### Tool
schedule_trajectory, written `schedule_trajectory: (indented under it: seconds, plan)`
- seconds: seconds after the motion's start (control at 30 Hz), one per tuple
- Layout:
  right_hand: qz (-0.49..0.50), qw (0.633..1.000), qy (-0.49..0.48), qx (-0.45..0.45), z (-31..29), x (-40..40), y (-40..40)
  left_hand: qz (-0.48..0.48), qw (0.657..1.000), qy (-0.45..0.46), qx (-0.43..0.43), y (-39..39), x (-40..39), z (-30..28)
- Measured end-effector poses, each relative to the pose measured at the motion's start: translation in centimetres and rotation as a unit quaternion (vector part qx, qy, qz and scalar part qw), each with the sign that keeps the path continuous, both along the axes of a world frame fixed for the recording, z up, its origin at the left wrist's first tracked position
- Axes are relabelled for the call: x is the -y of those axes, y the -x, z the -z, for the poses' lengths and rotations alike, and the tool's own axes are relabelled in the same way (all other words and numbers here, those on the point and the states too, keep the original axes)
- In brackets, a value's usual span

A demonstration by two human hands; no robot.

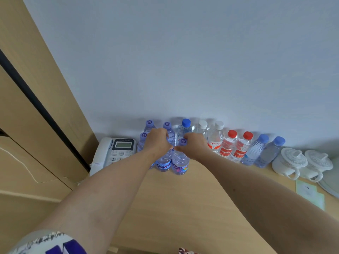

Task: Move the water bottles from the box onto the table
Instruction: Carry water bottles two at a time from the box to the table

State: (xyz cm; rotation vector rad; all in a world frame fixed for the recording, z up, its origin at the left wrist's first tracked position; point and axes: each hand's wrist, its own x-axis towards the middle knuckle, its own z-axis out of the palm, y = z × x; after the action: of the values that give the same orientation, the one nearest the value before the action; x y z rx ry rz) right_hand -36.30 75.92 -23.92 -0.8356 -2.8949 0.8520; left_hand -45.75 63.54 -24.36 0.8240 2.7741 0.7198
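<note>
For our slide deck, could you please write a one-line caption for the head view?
Left hand and right hand each grip a purple-capped bottle beside a row of bottles on the table.

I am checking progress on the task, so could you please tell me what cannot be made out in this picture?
Head view only:
- The box: out of frame, so bottles left are unknown.
- Cap of the bottle in the left hand: hidden by its grip.
- Telephone keys: partly behind the left forearm.
- Red-capped bottle label text: too small.
- Lidded cup: its far side is cut off by the right edge.
</note>
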Motion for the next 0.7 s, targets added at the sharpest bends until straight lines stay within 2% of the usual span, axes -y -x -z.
schedule_trajectory:
  seconds: [0.1, 0.2, 0.37, 0.6, 0.7]
  plan:
    - [-0.022, 0.999, -0.031, 0.009, -0.1, 0.2, 0.2, -0.002, 1.000, -0.012, 0.002, 0.1, 0.1, 0.2]
    - [-0.028, 1.000, -0.008, -0.012, -0.2, 0.2, 0.3, 0.012, 1.000, 0.012, 0.000, 0.4, -0.2, -0.1]
    - [0.058, 0.997, 0.038, -0.041, 0.4, 0.8, 0.7, 0.040, 0.998, 0.052, 0.005, 1.0, -0.6, -0.5]
    - [0.063, 0.989, 0.091, -0.099, 1.0, 0.6, 0.3, 0.040, 0.997, 0.063, -0.007, 1.1, -0.8, -0.2]
    - [0.080, 0.991, 0.071, -0.076, 1.5, 0.9, 0.1, 0.043, 0.997, 0.066, -0.008, 1.2, -0.7, -0.1]
